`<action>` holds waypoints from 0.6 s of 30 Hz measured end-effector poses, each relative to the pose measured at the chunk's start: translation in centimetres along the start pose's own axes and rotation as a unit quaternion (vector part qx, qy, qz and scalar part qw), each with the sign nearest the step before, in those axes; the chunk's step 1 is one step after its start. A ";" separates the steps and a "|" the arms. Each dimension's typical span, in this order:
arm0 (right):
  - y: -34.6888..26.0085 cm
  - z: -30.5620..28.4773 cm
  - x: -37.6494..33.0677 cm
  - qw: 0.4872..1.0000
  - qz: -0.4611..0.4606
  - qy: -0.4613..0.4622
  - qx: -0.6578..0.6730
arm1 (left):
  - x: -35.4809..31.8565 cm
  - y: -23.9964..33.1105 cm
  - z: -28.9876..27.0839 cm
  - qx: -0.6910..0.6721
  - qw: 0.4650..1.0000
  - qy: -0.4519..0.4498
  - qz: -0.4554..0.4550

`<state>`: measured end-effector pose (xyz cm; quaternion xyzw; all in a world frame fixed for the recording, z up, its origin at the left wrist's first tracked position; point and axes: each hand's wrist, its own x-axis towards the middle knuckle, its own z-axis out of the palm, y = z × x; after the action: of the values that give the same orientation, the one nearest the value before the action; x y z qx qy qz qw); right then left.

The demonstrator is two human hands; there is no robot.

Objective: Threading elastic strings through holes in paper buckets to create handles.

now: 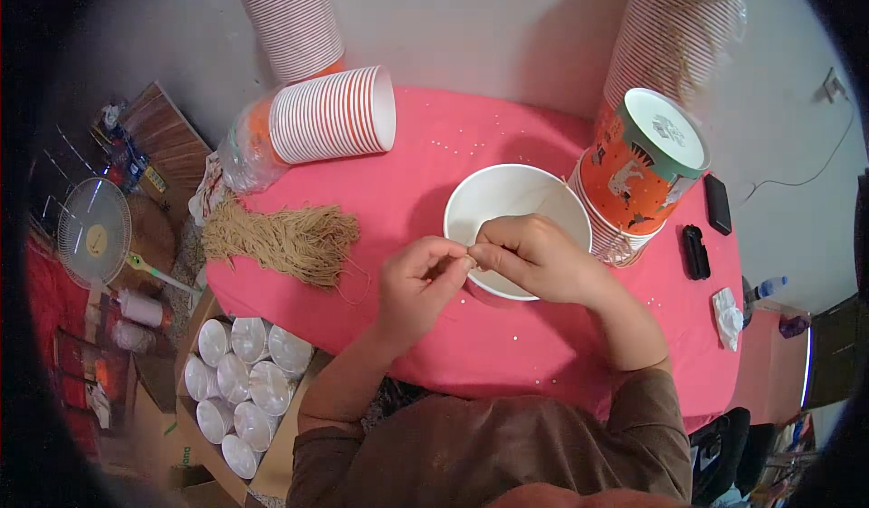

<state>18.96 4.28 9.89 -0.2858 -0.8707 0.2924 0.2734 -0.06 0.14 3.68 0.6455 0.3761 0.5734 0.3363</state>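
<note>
Both hands' (480,264) grip meets, seemingly, at white cup (507,196) rim

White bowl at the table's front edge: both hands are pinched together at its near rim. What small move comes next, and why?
Probably finish the pinch at the rim. The left hand and right hand meet fingertip to fingertip over the near rim of the white bowl, apparently on something thin, too small to make out. The bundle of tan strings lies to the left, so a fresh piece is within reach afterwards.

I see a pink-covered worktop (507,345) against a pale wall (489,19); a fan (93,232) stands on the floor.
</note>
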 end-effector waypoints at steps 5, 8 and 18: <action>-1.5 0.7 -0.1 0.995 0.031 0.064 0.074 | 0.5 0.4 -0.2 -0.147 0.986 0.012 -0.076; -1.9 1.3 -0.3 0.995 0.049 0.057 0.065 | 0.9 0.8 -0.4 -0.158 0.982 -0.010 -0.106; -0.6 1.1 -0.2 0.989 -0.096 0.110 0.002 | 1.5 0.4 -2.1 -0.404 0.858 -0.118 -0.294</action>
<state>18.17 3.38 9.49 -0.2311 -0.8582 0.2334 0.3944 -2.02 1.21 4.98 0.3750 0.2412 0.4684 0.7627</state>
